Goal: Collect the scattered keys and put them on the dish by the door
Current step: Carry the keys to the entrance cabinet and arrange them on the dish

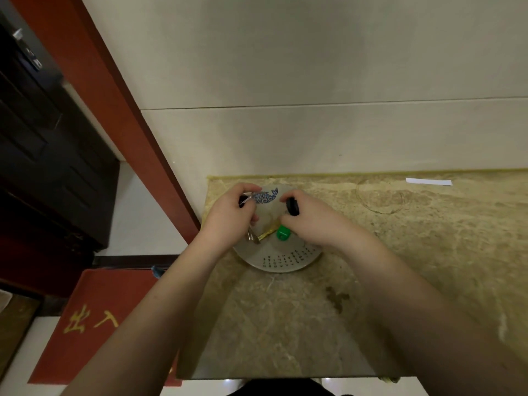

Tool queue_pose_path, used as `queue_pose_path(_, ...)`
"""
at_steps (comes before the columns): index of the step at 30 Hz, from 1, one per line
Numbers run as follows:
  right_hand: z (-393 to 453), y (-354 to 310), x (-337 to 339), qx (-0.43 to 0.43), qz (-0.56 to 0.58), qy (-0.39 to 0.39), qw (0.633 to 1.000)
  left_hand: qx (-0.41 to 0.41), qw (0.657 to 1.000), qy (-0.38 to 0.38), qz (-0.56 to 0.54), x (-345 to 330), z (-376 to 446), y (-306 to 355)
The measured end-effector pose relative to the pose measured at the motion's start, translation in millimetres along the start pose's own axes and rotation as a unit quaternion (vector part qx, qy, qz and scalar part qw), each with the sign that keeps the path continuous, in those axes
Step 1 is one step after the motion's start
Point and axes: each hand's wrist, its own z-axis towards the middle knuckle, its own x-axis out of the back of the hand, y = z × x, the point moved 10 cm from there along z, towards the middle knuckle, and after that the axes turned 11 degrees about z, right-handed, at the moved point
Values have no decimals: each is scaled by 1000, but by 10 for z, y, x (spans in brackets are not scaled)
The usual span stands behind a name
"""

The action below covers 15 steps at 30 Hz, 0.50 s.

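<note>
A round white dish [281, 260] with a blue fish drawing and small dark characters sits on the marble counter near its left end. Both hands are over it. My left hand [228, 218] is closed around a bunch of keys; a black head shows at my fingertips and metal blades [253, 237] hang below the palm. My right hand [311, 221] grips a black key fob [293, 206], with a green tag [283, 233] and a gold key [268, 232] hanging from it down to the dish.
The marble counter [371, 281] runs right along a cream wall, with a white paper strip [428, 182] at the back. A red door frame [120, 110] and dark door stand left. A red doormat [94, 324] lies on the floor below.
</note>
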Motion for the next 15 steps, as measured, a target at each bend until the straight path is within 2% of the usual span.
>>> queue_pose_path(2,-36,76,-31,-41,143,-24,989,12,999,-4,-31,17,12,-46)
queue_pose_path(4,-57,104,-110,-75,282,-51,955,23,997,-16,-70,12,10,-56)
queue_pose_path(6,-66,72,-192,-81,351,-76,930,23,995,-31,-93,-5,-7,-25)
queue_pose_path(9,-82,0,-253,-54,316,-89,943,2,994,-54,-98,-49,-49,67)
queue_pose_path(12,-88,-100,-235,7,186,-75,980,-6,992,-79,-95,-77,-85,128)
queue_pose_path(15,-95,-230,-233,61,65,-65,994,-9,992,-96,-78,-84,-102,153)
